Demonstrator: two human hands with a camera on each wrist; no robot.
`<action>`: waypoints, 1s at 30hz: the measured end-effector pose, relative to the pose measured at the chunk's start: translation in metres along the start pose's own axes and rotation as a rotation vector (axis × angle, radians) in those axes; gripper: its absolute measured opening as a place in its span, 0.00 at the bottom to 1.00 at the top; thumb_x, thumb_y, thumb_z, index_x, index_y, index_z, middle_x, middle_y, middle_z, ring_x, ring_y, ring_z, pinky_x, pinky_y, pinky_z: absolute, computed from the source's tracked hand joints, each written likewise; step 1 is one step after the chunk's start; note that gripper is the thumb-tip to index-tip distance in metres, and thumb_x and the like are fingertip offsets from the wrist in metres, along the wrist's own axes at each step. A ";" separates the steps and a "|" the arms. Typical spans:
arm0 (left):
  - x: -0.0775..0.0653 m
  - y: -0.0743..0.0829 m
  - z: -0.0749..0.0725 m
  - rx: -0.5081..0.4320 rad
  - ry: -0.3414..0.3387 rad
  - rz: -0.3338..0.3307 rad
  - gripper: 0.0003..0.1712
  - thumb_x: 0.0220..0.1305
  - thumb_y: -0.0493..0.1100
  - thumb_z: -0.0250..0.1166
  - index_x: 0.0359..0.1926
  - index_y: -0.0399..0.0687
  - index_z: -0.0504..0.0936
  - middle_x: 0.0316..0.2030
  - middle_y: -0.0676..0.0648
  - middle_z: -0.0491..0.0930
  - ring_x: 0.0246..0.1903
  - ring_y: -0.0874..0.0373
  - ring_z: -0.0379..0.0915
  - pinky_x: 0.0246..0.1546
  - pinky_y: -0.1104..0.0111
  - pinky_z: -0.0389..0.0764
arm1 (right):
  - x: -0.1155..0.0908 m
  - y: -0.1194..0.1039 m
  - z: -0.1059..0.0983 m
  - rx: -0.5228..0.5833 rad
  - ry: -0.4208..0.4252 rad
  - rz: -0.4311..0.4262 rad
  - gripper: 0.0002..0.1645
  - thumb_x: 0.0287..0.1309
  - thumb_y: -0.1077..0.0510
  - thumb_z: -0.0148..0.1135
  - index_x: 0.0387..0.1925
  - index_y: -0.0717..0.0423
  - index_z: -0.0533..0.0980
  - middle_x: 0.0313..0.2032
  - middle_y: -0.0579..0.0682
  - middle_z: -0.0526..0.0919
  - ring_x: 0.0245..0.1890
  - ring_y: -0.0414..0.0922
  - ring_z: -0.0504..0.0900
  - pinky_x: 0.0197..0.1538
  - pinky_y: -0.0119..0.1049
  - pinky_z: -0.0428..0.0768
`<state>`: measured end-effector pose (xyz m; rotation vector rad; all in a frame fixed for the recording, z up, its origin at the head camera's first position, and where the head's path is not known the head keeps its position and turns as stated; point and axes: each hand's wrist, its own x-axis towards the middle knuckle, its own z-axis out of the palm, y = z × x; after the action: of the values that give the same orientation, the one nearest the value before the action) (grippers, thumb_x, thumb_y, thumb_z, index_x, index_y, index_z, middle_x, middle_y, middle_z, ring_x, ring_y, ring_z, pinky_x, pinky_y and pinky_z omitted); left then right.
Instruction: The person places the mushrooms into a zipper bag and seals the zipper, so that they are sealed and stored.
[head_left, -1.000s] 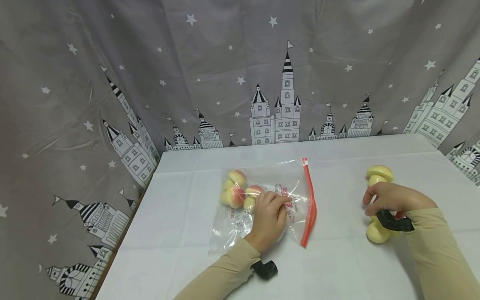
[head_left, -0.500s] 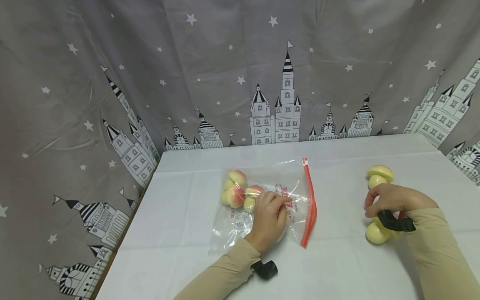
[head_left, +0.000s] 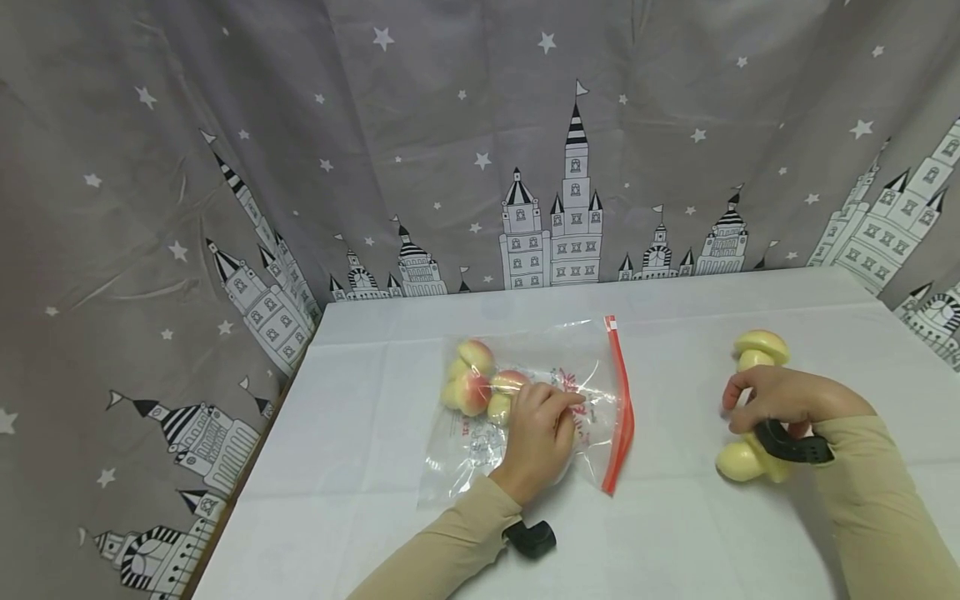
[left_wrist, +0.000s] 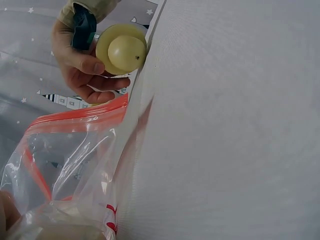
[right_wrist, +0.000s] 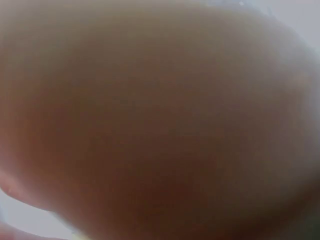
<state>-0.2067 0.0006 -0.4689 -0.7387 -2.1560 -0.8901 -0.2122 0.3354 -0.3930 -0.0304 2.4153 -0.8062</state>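
Nearest, a black wrist camera (head_left: pixel 531 540) sits at the cuff of a beige sleeve (head_left: pixel 442 550) over the white-covered table (head_left: pixel 660 542). The left hand (head_left: pixel 536 442) rests on the clear zip bag (head_left: pixel 540 354), fingers bent over its film; whether they pinch it I cannot tell. Well to the right, a yellow toy mushroom (head_left: pixel 742 460) lies by the right wrist. The right hand (head_left: pixel 806 396) arches above the table just beyond it, fingers bent, with a gap showing between thumb and forefinger; whether it grips anything is hidden. A second yellow mushroom (head_left: pixel 761 346) lies just past that hand. In the bag's far left part, several yellow-and-red toy mushrooms (head_left: pixel 472 392) cluster; its red zip edge (head_left: pixel 621 408) faces right. Behind hangs a grey curtain (head_left: pixel 420 108) printed with castles and stars.
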 end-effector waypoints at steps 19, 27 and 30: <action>-0.001 -0.001 0.000 0.004 -0.004 -0.004 0.16 0.52 0.28 0.63 0.37 0.49 0.89 0.30 0.53 0.80 0.34 0.55 0.72 0.40 0.64 0.72 | 0.014 -0.023 0.018 0.021 -0.069 -0.129 0.28 0.56 0.49 0.68 0.54 0.60 0.74 0.32 0.49 0.80 0.29 0.42 0.78 0.28 0.35 0.76; 0.000 0.000 0.000 0.006 0.003 0.000 0.14 0.52 0.29 0.64 0.36 0.49 0.89 0.29 0.52 0.80 0.33 0.55 0.72 0.41 0.64 0.72 | 0.009 -0.026 0.022 0.038 -0.115 -0.125 0.29 0.52 0.50 0.71 0.53 0.57 0.73 0.37 0.53 0.80 0.27 0.45 0.82 0.27 0.39 0.81; 0.000 0.000 0.000 0.000 -0.001 -0.005 0.14 0.52 0.29 0.64 0.37 0.49 0.89 0.29 0.52 0.80 0.33 0.55 0.72 0.41 0.64 0.72 | 0.009 -0.025 0.024 0.042 -0.116 -0.132 0.29 0.51 0.51 0.71 0.52 0.56 0.73 0.36 0.53 0.79 0.27 0.45 0.81 0.28 0.38 0.80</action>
<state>-0.2067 0.0007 -0.4695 -0.7345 -2.1595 -0.8927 -0.2107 0.3004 -0.3993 -0.2157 2.3049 -0.8896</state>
